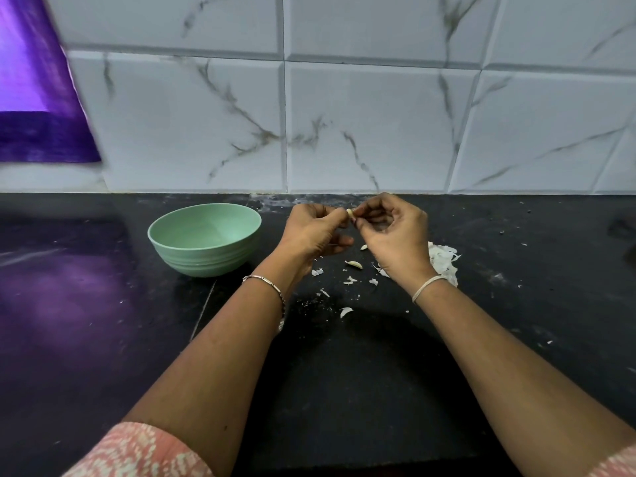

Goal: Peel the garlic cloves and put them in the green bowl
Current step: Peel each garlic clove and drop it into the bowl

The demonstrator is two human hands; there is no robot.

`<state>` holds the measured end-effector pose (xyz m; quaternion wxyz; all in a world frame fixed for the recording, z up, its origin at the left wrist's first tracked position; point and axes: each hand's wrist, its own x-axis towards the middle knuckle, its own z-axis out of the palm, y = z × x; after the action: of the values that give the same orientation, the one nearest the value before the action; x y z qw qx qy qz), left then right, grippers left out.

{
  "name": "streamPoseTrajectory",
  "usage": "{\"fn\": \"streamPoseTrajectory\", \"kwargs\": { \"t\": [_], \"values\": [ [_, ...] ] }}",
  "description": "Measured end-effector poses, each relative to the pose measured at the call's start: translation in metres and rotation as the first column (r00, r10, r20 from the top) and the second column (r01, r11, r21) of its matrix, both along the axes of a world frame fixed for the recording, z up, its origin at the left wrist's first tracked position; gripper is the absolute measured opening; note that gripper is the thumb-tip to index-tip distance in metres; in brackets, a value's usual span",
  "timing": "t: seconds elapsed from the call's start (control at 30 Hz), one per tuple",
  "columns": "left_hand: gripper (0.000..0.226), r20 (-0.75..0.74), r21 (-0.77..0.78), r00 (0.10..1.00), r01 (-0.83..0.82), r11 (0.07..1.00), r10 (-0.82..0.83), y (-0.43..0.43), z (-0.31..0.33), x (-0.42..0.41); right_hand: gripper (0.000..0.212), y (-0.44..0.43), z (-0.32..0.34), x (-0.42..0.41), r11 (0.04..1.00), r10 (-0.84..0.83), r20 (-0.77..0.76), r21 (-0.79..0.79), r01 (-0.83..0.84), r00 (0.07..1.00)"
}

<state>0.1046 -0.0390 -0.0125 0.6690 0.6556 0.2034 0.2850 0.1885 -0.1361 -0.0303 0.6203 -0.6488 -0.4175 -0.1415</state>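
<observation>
Tiled wall at back, black table below it. Purple sheet at 10 o'clock of frame, blurred.

Bowl stands upright on table, left of centre. No clove shows in the visible part of its inside.

Left hand and right hand meet above table just right of bowl, fingertips together. Both grips are clenched on the same clove. Left thumb and forefinger pinch it from 9 o'clock, right thumb and forefinger from 3 o'clock. Clove is mostly hidden by fingers, only a pale tip shows. Long axis too small to tell; skin on or off, cannot tell either.

Skins pile lies on table at 4 o'clock from held clove, partly hidden. Loose clove lies on table at 6 o'clock from the grip, long axis running roughly 10 to 4. Small skin bits are scattered near it.

Key relation: bowl sits at 9 o'clock from held clove, a little lower, with left hand between the two. Left hand is the nearer one, so the drop likely falls to it. Right would let go and left would carry the clove over the rim toward 9. Judgement: step in hand is peeling, drop not yet due. Risk: a small clove can slip from a two-sided pinch when one side releases.
</observation>
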Motion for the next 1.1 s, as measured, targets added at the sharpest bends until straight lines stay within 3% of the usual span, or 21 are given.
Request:
{"fn": "streamPoseTrajectory", "kwargs": {
  "t": [0.13, 0.37, 0.7, 0.83, 0.97, 1.1],
  "values": [
    [0.007, 0.015, -0.019, 1.0, -0.004, 1.0, 0.004, -0.003, 0.001, 0.001, 0.028, 0.001, 0.003, -0.003, 0.991, 0.111, -0.166, 0.094, -0.096, 0.98],
    [0.012, 0.005, -0.02, 1.0, 0.009, 1.0, -0.009, -0.004, 0.002, 0.002, 0.02, -0.001, 0.005, -0.003, 0.916, 0.363, -0.475, 0.339, -0.214, 0.802],
    [0.009, -0.03, 0.047, 0.997, 0.066, 0.997, -0.065, -0.011, 0.002, 0.002, 0.021, -0.004, 0.01, -0.004, 0.875, 0.455, -0.648, 0.452, -0.172, 0.611],
    [0.009, -0.131, 0.172, 0.987, 0.12, 0.978, -0.098, -0.013, -0.002, 0.004, 0.023, -0.007, 0.011, 0.001, 0.828, 0.538, -0.687, 0.539, -0.155, 0.488],
    [0.011, -0.217, 0.21, 0.963, 0.206, 0.956, -0.16, -0.008, -0.005, 0.005, 0.018, -0.01, 0.014, 0.003, 0.831, 0.542, -0.688, 0.524, -0.186, 0.483],
    [0.016, -0.183, 0.165, 0.971, 0.183, 0.969, -0.153, -0.003, -0.002, 0.001, 0.019, -0.011, 0.013, 0.006, 0.862, 0.497, -0.683, 0.456, -0.219, 0.535]
  ]
}}
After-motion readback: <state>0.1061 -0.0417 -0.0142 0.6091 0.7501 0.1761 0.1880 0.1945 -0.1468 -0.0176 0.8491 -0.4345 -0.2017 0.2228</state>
